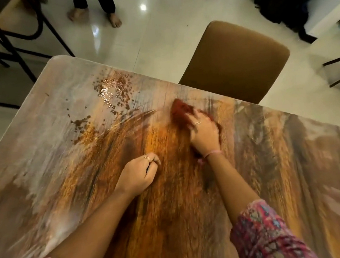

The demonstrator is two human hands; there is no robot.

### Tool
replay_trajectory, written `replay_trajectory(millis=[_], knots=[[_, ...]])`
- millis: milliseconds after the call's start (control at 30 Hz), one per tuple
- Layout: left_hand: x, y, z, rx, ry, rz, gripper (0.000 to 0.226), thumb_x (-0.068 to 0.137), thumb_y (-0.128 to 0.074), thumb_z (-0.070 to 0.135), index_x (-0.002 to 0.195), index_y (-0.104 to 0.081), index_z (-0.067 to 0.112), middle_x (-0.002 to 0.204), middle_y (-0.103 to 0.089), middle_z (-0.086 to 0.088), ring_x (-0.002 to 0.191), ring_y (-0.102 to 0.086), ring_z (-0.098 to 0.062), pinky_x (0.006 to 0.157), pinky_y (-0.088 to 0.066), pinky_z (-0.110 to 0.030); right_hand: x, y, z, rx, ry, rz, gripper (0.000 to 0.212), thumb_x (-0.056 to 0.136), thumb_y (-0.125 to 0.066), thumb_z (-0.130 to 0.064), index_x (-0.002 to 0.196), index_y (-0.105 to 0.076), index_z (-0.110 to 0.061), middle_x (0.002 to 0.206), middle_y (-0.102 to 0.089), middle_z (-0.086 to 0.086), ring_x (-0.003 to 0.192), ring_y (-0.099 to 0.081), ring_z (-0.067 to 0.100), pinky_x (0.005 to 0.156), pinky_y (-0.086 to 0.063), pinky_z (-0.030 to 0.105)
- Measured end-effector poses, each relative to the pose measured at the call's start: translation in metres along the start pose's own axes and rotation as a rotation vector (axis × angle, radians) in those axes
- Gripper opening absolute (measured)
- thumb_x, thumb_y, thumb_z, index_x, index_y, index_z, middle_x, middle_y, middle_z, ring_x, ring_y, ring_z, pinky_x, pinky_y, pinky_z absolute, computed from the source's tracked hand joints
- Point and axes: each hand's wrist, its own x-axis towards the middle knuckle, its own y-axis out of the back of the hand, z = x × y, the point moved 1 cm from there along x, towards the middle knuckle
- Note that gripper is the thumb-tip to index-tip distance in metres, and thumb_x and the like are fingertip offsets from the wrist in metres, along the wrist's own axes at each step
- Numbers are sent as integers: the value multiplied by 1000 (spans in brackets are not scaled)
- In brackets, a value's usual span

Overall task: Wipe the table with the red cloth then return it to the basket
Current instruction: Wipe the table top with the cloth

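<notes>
Cloth (pixel 181 113) lies flat on the table (pixel 43 152) under my right hand (pixel 204 135), which presses down on it with fingers spread over the fabric and its far end poking out ahead of the fingertips. My left hand (pixel 138 173) rests on the table nearer to me and to the left of the right hand, fingers curled loosely together, gripping nothing. The spill (pixel 112 92), brown wet drops and smears, sits ahead and to the left of the right hand, apart from the cloth and not yet cleared. Risks as I judge them: a fast sweep could push liquid off the far edge onto the floor (pixel 157 37), or only smear it wider; a bunched cloth may skip drops; the left hand, if slid forward, could drag through the wet patch. A chair (pixel 235 61) stands beyond the right hand, within splash reach. I see no basket, so the return route is unconfirmed.
</notes>
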Motion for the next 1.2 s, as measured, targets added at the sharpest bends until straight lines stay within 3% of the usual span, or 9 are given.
replay_trajectory(millis=[267, 400, 567, 633, 800, 867, 933, 1100, 1200], knots=[[5, -6, -10, -83, -16, 86, 18, 85, -42, 12, 79, -55, 23, 57, -47, 19, 57, -50, 7, 58, -31, -5, 80, 39, 106, 86, -727, 176, 46, 95, -40, -16, 140, -42, -26, 150, -37, 9, 132, -41, 33, 108, -37, 47], [5, -9, -14, -149, -15, 123, 21, 85, -40, 12, 78, -55, 24, 56, -50, 17, 53, -50, -1, 55, -38, -18, 60, 11, 6, 132, -197, 208, 42, 90, -46, -11, 129, -55, -25, 132, -56, 4, 110, -58, 23, 98, -43, 37], [6, -11, -19, -199, -5, 168, 20, 85, -34, 25, 78, -51, 32, 57, -54, 9, 52, -53, -11, 54, -42, -23, 1, -30, -74, 170, 638, -130, 47, 84, -52, -18, 129, -55, -30, 140, -52, -3, 128, -48, 16, 108, -30, 35], [7, -12, -22, -241, 11, 187, 20, 86, -33, 25, 79, -51, 31, 62, -57, 8, 51, -54, -11, 52, -42, -20, 24, -17, -40, 201, 604, -123, 46, 86, -56, -13, 130, -55, -26, 138, -53, -3, 128, -48, 16, 111, -31, 36], [6, -14, -24, -291, 9, 208, 22, 87, -32, 25, 80, -50, 36, 69, -62, 10, 48, -55, -10, 48, -41, -14, 76, 28, 71, 202, -445, 267, 42, 92, -47, -14, 129, -53, -33, 133, -57, -2, 119, -55, 21, 105, -40, 37], [6, -15, -23, -303, 10, 211, 22, 87, -32, 25, 80, -50, 36, 69, -62, 10, 47, -56, -10, 48, -41, -13, 79, 24, 56, 132, -629, 329, 45, 90, -44, -13, 131, -53, -29, 135, -55, -2, 121, -52, 22, 104, -40, 38], [6, -15, -24, -317, 4, 205, 21, 87, -33, 25, 80, -51, 34, 67, -61, 9, 48, -56, -10, 49, -41, -13, 66, 6, 14, 142, -471, 322, 46, 87, -45, -9, 128, -54, -27, 132, -56, -2, 120, -53, 19, 105, -39, 37], [7, -16, -24, -354, 6, 201, 22, 88, -34, 22, 80, -52, 31, 66, -62, 6, 46, -56, -11, 48, -43, -16, -9, -19, -28, 233, 418, -21, 47, 83, -54, -10, 127, -58, -26, 134, -57, -3, 126, -49, 13, 109, -32, 34], [9, -14, -24, -351, -6, 204, 21, 88, -33, 22, 81, -52, 30, 67, -61, 8, 47, -56, -11, 50, -42, -15, 47, 5, 12, 221, 160, 40, 45, 86, -54, -6, 126, -58, -26, 130, -59, -1, 121, -51, 11, 111, -36, 37]])
